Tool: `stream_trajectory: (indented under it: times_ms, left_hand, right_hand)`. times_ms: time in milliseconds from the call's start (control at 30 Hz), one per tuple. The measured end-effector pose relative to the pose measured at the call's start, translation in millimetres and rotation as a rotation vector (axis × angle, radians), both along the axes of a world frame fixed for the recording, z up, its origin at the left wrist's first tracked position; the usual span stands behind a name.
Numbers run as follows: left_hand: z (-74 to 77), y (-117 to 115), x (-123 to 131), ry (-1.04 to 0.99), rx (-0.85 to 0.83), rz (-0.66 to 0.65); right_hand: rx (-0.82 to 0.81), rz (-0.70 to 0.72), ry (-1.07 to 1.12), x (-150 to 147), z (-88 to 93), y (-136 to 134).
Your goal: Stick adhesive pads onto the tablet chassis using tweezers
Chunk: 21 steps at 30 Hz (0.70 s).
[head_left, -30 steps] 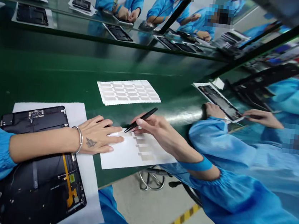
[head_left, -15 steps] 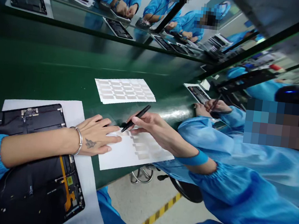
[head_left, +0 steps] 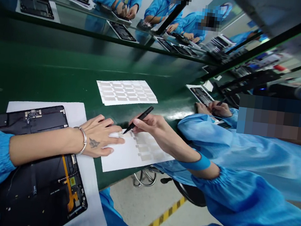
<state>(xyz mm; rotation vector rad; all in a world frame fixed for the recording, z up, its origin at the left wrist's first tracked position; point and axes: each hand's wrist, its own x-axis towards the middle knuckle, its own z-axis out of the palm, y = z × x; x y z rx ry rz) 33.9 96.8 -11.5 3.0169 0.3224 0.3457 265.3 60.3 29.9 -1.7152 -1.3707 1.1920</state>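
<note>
Your left hand (head_left: 95, 139) lies flat, its fingers spread across the near end of the label sheet (head_left: 147, 161), pinning that end to the bench. Your right hand (head_left: 152, 127) pinches the black tweezers (head_left: 141, 118) between thumb and fingers, and their tip comes down over the sheet's top corner, right at the first pale strips; you can't tell from this view whether it touches one. Your hands are apart but just beside each other, both at that end of the sheet.

The sheet's long axis runs away from your left hand, out under your right forearm, with rows of strips along it. Your left hand is on the sheet, while your right hand sits just above its edge.

Left of the sheet, a tablet (head_left: 31, 119) lies face down on white paper (head_left: 75, 113), under your left forearm, which wears a bangle (head_left: 83, 141). Beyond the sheet lies a second sheet (head_left: 127, 93). Past its far end, a co-worker's hand (head_left: 223, 109) works beside another tablet (head_left: 201, 96)
</note>
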Motion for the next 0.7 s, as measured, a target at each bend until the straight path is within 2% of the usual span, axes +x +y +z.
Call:
stream_trajectory:
  times_ms: [100,233,333,400,467,533,600,700]
  left_hand:
    - [-1.9,0.7,4.9,0.013,0.001,-0.003]
    - [3.7,-5.9,1.7,0.050,0.018,0.012]
    - [20.2,-11.5,-30.3,0.043,0.060,0.055]
    - [34.2,-14.9,-67.1,0.087,0.098,0.246]
    - [45.3,-18.9,-108.3,0.194,0.124,0.513]
    - [49.5,-23.1,-143.8,0.301,0.126,0.695]
    - [46.2,-26.6,-165.9,0.347,0.112,0.743]
    - [34.7,-30.3,-173.1,0.323,0.099,0.719]
  right_hand:
    - [0.014,-0.056,0.046,-4.3,4.3,-4.9]
    - [0.142,-0.159,0.134,-20.2,23.1,-13.3]
    - [0.255,-0.284,0.186,-30.3,38.2,-21.1]
    - [0.283,-0.303,0.203,-34.3,44.2,-23.2]
    - [0.290,-0.261,0.227,-42.8,46.6,-21.2]
    - [0.267,-0.173,0.246,-61.5,46.9,-14.9]
    - [0.215,-0.054,0.248,-90.5,44.6,-3.7]
    - [0.164,0.138,0.259,-139.9,32.6,22.6]
